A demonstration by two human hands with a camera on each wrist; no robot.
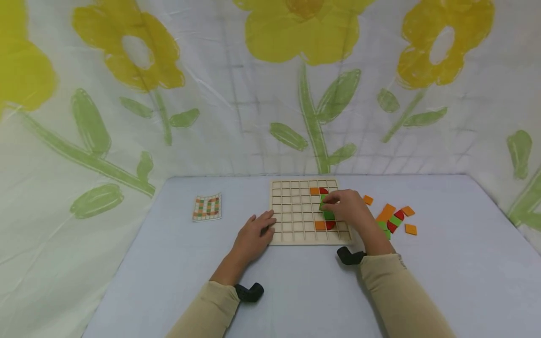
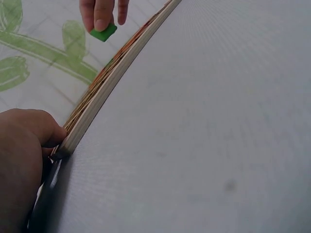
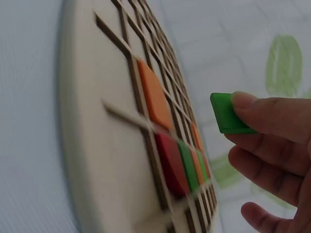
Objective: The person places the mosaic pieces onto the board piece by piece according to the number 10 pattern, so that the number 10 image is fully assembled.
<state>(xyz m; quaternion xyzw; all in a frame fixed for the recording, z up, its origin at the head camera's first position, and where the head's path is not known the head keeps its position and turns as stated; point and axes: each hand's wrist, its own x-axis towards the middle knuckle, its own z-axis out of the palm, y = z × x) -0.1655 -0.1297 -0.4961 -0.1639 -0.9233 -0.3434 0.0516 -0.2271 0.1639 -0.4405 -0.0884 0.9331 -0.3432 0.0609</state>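
My right hand (image 1: 348,206) pinches a green square tile (image 3: 224,115) between thumb and fingers, held above the right part of a wooden grid board (image 1: 287,206). The tile is tilted and apart from the board in the right wrist view. My left hand (image 1: 252,237) rests at the board's left edge, its fingers touching the rim and its thumb near the front corner. Orange tiles (image 1: 320,226), red rounded tiles (image 1: 330,225) and green tiles (image 1: 328,215) sit in the right columns of the grid. My right hand partly covers that area.
Right of the board lie several loose orange tiles (image 1: 410,229), with red and green ones (image 1: 395,220) among them. A small printed pattern card (image 1: 207,207) lies to the left on the white table (image 1: 169,258). Behind the table hangs a flower-printed cloth (image 1: 211,141).
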